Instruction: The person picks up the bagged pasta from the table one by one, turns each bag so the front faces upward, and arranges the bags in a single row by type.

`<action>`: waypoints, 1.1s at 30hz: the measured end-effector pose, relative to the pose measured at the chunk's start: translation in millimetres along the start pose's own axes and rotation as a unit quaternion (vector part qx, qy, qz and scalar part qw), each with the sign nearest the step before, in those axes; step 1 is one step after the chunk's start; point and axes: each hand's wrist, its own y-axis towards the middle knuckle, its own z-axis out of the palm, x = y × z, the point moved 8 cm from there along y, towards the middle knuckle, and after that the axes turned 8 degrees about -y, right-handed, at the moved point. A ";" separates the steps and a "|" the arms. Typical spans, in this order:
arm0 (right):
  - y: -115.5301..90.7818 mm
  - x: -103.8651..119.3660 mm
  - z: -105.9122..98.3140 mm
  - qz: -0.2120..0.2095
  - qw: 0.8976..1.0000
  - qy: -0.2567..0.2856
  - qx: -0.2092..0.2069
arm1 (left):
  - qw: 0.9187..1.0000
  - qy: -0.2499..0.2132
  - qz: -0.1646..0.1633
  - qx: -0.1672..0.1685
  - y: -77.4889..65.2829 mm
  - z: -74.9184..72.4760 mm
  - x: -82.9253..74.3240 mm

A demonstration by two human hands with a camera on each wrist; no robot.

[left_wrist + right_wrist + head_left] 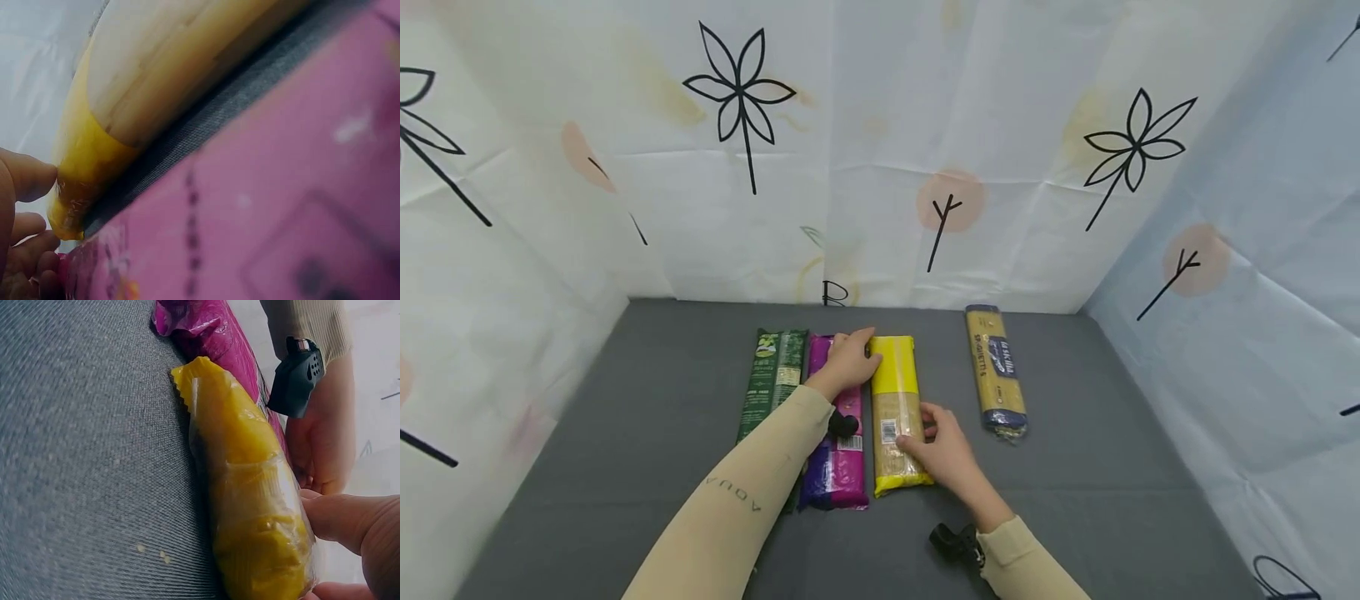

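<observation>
A yellow pack of dried noodles [896, 408] lies on the grey table, its clear part showing pale strands and a barcode. My left hand [849, 360] reaches over the purple pack [835, 475] and holds the yellow pack's far left corner; in the left wrist view the thumb [31, 178] touches its yellow end [94, 156]. At the near right side, my right hand [946, 447] grips the same pack, thumb on top and fingers along the edge. In the right wrist view the thumb [340, 515] presses the wrapper [256, 487].
Left of the purple pack lies a green pack [767, 379], partly covered by the left sleeve. Set apart on the right is a spaghetti pack [995, 367] with blue ends. Patterned white cloth [880, 167] hangs behind and at both sides of the grey table [1075, 500].
</observation>
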 end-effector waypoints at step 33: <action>0.1 -3.1 3.7 -0.002 0.999 0.024 0.044 | 0.997 0.006 -0.047 -0.059 17.0 -6.8 3.5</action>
